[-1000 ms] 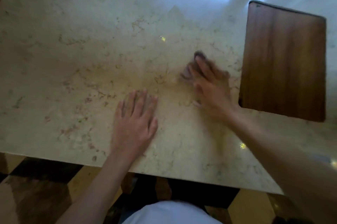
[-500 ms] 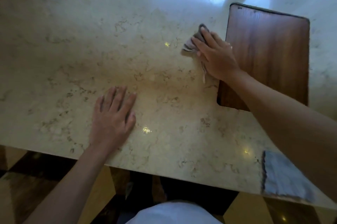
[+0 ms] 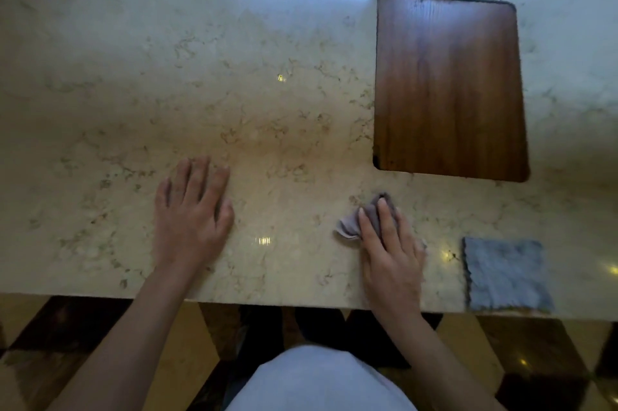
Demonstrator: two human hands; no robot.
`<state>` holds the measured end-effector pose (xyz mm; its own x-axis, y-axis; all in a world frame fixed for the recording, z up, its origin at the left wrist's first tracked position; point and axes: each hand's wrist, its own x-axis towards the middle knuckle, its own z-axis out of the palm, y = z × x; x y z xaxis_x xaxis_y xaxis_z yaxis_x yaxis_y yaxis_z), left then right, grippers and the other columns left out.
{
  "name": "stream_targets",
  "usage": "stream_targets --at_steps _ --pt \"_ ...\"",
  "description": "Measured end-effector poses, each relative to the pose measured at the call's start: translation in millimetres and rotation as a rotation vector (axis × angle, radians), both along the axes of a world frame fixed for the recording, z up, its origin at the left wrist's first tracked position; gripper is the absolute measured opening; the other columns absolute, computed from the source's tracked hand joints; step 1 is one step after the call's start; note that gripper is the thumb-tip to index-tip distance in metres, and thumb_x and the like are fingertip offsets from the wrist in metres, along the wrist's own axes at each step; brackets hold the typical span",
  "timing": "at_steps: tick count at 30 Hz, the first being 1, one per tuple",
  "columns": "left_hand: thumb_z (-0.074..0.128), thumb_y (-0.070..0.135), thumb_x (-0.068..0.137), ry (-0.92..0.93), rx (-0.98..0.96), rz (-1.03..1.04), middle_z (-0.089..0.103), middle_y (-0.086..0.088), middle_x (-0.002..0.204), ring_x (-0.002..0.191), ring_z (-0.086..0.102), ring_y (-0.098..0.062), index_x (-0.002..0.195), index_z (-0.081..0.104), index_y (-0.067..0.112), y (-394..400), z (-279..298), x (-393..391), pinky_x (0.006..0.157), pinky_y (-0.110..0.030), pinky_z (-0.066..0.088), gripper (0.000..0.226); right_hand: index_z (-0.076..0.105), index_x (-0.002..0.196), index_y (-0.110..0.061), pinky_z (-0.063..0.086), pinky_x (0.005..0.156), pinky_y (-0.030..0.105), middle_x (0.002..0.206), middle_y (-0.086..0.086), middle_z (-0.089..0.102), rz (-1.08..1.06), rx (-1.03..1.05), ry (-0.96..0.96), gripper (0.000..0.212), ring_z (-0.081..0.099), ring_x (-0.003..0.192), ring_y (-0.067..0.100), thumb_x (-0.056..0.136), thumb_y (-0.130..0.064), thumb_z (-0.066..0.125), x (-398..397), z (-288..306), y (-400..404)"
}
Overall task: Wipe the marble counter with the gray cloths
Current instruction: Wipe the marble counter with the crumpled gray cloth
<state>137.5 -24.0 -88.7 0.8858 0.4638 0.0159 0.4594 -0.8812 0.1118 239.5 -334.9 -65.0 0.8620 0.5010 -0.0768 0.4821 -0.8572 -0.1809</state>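
The beige marble counter [image 3: 267, 116] fills most of the head view. My right hand [image 3: 389, 250] presses flat on a crumpled gray cloth [image 3: 354, 225] near the counter's front edge; the cloth sticks out past my fingers to the left and far side. My left hand [image 3: 194, 213] lies flat on the bare marble to the left, fingers slightly apart, holding nothing. A second gray cloth [image 3: 505, 273], spread square, lies at the front edge to the right of my right hand.
A dark wooden board [image 3: 448, 86] lies on the counter beyond my right hand. The counter's front edge runs across the lower part of the view, with a dark and tan patterned floor [image 3: 67, 343] below it.
My right hand has dragged the crumpled cloth from beside the board's left edge back toward the front edge. My left hand stays flat on the marble.
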Motion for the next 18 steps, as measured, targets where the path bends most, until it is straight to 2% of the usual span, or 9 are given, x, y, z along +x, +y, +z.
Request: stream_targets --at_steps 3,5,7,8,11,13,14,18 --pt "0.032 0.041 0.099 0.003 -0.003 -0.008 0.030 -0.012 0.165 0.153 0.024 -0.034 0.156 0.034 0.023 0 0 1 0.119 -0.057 0.020 0.060 0.044 0.154 -0.021 0.034 0.104 0.051 0.166 0.008 0.030 -0.236 -0.034 -0.016 0.062 0.037 0.149 0.038 0.093 -0.020 0.053 -17 2 57" --pt "0.031 0.042 0.099 0.007 -0.003 -0.006 0.029 -0.010 0.166 0.154 0.022 -0.033 0.157 0.032 0.024 0 0 1 0.120 -0.056 0.019 0.061 0.043 0.155 -0.020 0.032 0.105 0.050 0.166 0.008 0.031 -0.290 -0.022 -0.009 0.065 0.037 0.149 0.037 0.093 -0.018 0.061 -25 2 75" --pt "0.031 0.042 0.100 0.013 -0.005 -0.009 0.027 -0.009 0.167 0.154 0.022 -0.032 0.158 0.031 0.024 1 -1 -1 0.120 -0.055 0.017 0.061 0.045 0.154 -0.021 0.034 0.101 0.048 0.165 0.006 0.034 -0.208 0.002 -0.049 0.065 0.039 0.149 0.035 0.092 -0.018 0.068 -42 1 81" --pt "0.031 0.042 0.100 0.017 -0.005 -0.011 0.027 -0.009 0.167 0.154 0.022 -0.033 0.158 0.031 0.024 2 -2 -2 0.120 -0.055 0.017 0.061 0.046 0.153 -0.022 0.036 0.100 0.047 0.165 0.005 0.034 -0.117 0.024 -0.068 0.062 0.038 0.149 0.034 0.095 -0.019 0.065 -55 -1 81" --pt "0.031 0.043 0.100 0.032 -0.024 -0.010 0.027 -0.009 0.167 0.154 0.022 -0.033 0.158 0.029 0.026 2 -2 -2 0.120 -0.054 0.016 0.061 0.042 0.155 -0.025 0.040 0.099 0.047 0.166 0.003 0.032 0.184 0.069 -0.064 0.050 0.034 0.151 0.032 0.105 -0.024 0.043 -94 -4 68" --pt "0.029 0.045 0.101 0.038 -0.045 -0.004 0.023 -0.007 0.169 0.155 0.018 -0.031 0.159 0.025 0.028 2 -2 -3 0.122 -0.052 0.013 0.061 0.036 0.158 -0.025 0.040 0.099 0.045 0.168 0.005 0.028 0.261 0.026 -0.042 0.056 0.034 0.152 0.032 0.102 -0.028 0.043 -82 -4 52" --pt "0.029 0.045 0.101 0.040 -0.057 -0.002 0.021 -0.006 0.170 0.156 0.015 -0.030 0.160 0.023 0.028 1 -2 -4 0.123 -0.051 0.010 0.061 0.035 0.159 -0.024 0.041 0.099 0.046 0.169 0.007 0.026 0.207 -0.003 -0.035 0.061 0.034 0.152 0.033 0.099 -0.027 0.047 -68 -3 50" --pt "0.028 0.046 0.102 0.055 -0.083 -0.008 0.013 -0.003 0.172 0.158 0.008 -0.026 0.161 0.017 0.030 2 1 -3 0.125 -0.048 0.003 0.062 0.032 0.159 -0.017 0.037 0.109 0.053 0.170 0.011 0.020 -0.276 -0.028 0.024 0.064 0.026 0.153 0.039 0.099 -0.016 0.054 -14 6 99"
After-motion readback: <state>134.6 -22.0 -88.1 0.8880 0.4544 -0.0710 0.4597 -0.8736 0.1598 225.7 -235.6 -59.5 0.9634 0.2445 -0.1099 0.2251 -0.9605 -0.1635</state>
